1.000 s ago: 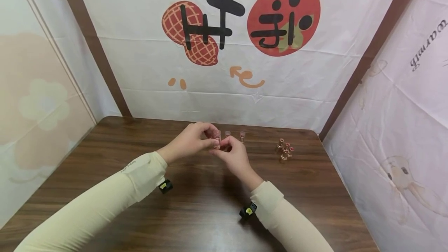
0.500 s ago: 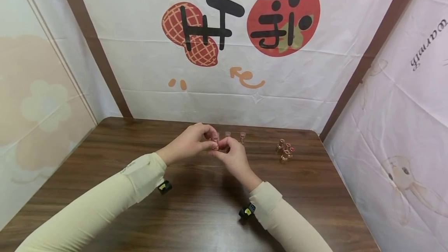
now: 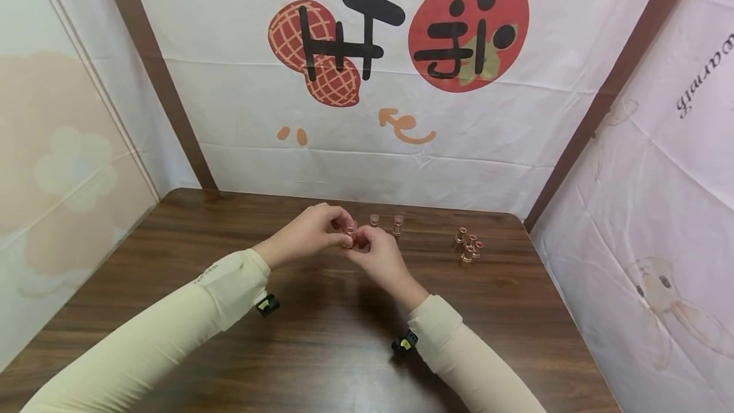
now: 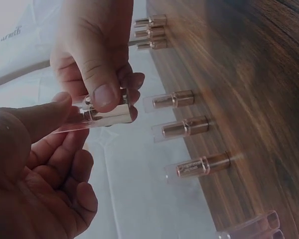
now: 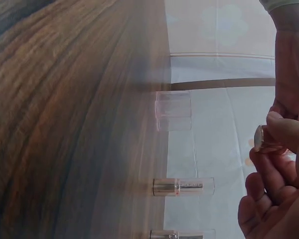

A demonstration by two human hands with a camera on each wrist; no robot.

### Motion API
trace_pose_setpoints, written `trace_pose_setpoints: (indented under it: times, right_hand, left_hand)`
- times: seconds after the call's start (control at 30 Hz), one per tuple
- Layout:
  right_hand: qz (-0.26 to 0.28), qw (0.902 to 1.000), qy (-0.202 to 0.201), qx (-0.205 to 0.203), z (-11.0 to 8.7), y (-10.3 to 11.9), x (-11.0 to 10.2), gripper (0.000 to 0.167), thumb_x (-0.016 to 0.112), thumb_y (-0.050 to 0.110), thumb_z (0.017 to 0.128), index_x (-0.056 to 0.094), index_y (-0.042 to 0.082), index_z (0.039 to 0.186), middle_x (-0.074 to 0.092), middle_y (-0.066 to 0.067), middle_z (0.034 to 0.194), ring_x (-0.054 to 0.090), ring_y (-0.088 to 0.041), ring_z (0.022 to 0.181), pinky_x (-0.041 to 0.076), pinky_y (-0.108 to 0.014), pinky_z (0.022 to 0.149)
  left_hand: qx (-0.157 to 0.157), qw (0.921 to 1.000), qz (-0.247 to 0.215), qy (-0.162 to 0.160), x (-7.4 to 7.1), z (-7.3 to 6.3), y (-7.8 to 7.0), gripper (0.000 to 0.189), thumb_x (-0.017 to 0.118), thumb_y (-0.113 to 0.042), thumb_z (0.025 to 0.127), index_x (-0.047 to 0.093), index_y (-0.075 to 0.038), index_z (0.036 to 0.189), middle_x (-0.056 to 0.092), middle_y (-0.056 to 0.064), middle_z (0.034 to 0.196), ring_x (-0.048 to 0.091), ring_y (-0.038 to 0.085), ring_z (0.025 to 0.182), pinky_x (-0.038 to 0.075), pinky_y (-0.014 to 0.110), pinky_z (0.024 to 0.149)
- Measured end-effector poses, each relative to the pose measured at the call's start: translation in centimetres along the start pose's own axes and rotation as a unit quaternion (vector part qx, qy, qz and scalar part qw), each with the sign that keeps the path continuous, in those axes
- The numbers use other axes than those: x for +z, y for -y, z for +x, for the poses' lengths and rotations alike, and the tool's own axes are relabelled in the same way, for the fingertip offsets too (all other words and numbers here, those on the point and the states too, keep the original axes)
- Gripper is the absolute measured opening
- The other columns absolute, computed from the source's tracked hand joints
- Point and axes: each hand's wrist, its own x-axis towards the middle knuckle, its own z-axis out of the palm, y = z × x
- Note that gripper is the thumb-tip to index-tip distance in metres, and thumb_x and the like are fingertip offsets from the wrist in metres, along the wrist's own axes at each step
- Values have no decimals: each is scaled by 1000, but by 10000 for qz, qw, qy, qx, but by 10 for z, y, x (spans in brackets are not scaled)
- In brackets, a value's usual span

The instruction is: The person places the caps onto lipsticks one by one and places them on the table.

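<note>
Both hands meet over the far part of the table around one gold lipstick (image 4: 117, 115) with a clear cap (image 4: 65, 127) over its top. My left hand (image 3: 312, 229) pinches the cap between thumb and fingers. From the other side, my right hand (image 3: 383, 259) grips the gold base by thumb and fingertips. The lipstick is off the table; fingers cover much of it in the head view. Just beyond the hands stand several upright lipsticks (image 4: 185, 128) under clear caps, in a row.
Several uncapped gold lipsticks (image 3: 467, 248) stand in a cluster to the right on the brown wooden table (image 3: 321, 336). Loose clear caps (image 5: 174, 110) stand at the left end of the row. A printed white cloth (image 3: 355, 167) hangs behind the table's far edge.
The hands have shifted slightly left with the lipstick. Its clear cap shows less above the fingers than a second ago. The standing lipsticks have not moved.
</note>
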Motion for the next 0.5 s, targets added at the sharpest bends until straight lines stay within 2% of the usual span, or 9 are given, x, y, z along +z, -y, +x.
trace_pose_setpoints:
  times: [0.17,0.3,0.5]
  right_hand:
    - [-199,9997,131,48,0,2,5,18,87,27,84,72,21,93,70,9,89,66,-16,87,53,-29,75]
    - [-190,9995,147,196,4,1,10,18,86,27,85,70,21,93,69,9,87,65,-11,80,54,-26,70]
    - [-317,9980,165,529,11,-5,18,24,85,35,86,68,20,94,69,10,85,62,-7,74,52,-26,65]
  left_hand:
    - [-90,9999,29,86,0,-4,4,17,81,-17,89,72,-14,103,72,-4,100,67,17,97,54,45,90]
    - [-290,9995,130,-85,0,-8,11,22,81,-17,90,72,-11,109,73,-1,106,69,20,102,55,44,91]
    - [-593,9972,259,-370,0,-18,22,30,80,-19,90,71,-8,117,73,5,113,66,23,107,54,47,95]
